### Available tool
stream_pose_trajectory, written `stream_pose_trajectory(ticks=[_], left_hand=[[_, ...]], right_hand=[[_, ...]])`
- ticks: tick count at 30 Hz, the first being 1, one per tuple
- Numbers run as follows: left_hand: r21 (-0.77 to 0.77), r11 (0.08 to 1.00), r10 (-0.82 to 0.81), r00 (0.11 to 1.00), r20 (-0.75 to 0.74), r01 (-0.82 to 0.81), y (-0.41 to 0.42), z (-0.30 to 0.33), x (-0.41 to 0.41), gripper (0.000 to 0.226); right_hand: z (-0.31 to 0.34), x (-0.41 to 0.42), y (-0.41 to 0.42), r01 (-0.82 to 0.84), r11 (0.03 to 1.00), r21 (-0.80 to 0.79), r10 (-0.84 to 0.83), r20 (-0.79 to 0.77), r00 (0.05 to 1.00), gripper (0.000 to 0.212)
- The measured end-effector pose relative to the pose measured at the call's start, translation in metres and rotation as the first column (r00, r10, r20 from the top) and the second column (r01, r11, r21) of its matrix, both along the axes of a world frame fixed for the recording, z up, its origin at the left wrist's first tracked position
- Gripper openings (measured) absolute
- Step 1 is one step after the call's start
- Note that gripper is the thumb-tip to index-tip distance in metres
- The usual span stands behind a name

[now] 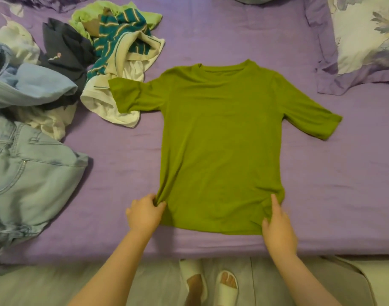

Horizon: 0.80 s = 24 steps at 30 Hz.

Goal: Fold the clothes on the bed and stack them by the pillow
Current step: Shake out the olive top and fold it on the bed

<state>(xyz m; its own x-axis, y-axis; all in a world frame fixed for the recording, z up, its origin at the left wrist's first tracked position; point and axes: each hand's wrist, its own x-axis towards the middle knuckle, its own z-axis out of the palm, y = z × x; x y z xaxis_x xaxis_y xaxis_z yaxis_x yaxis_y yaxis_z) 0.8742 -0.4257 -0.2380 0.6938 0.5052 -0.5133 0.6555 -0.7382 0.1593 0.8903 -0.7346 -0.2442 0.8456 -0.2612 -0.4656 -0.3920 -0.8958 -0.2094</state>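
An olive-green T-shirt point(222, 140) lies spread flat on the purple bed sheet point(343, 195), neck towards the far side, both sleeves out. My left hand point(144, 214) pinches the shirt's lower left hem corner, bunching the cloth there. My right hand point(277, 228) lies on the lower right hem corner with a finger stretched along the side seam; whether it pinches the cloth I cannot tell. A flowered pillow point(370, 36) sits at the far right of the bed.
A heap of unfolded clothes fills the left side: light-blue jeans point(30, 180), a dark navy garment point(65, 56), a teal striped top point(120, 34), a white piece point(109, 107) under the shirt's left sleeve. The bed's near edge runs above the floor and my slippered feet point(224, 286).
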Motion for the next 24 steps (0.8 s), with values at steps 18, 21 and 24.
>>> stream_pose_trajectory(ticks=[18,21,24], left_hand=[[-0.54,0.735,0.564,0.811,0.152,-0.41,-0.008,0.02,-0.044,0.032],[-0.395,0.825,0.503,0.844,0.186,-0.405,-0.002,0.016,-0.051,0.034],[-0.048,0.98,0.198,0.959,0.202,-0.193,-0.001,0.014,-0.057,0.036]], right_hand=[[-0.002,-0.021,-0.033,-0.441,0.896,-0.049,0.442,0.003,0.897,0.053],[-0.009,-0.02,-0.036,-0.494,0.858,-0.14,0.493,-0.044,0.869,0.047],[-0.01,-0.018,-0.045,-0.486,0.86,-0.157,0.491,-0.008,0.871,0.032]])
